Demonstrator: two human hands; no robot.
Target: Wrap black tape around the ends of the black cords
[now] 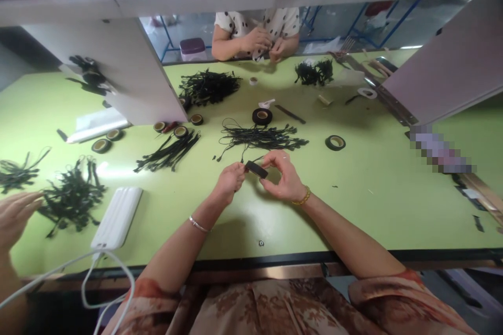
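Observation:
My left hand is closed in a pinch; a thin black cable shows at its fingertips, most of it hidden by the fingers. Right beside those fingertips is a roll of black tape, turned on edge. My right hand curves around the roll's right end, thumb below and fingers above. Just beyond both hands lies a loose bundle of black cables with small connectors. Another black tape roll rests flat behind that bundle.
More cable piles lie left and far across the green table. A white power bank with a white cord is at left, near another person's hand. A co-worker sits opposite. Upright panels and a shelf frame the space.

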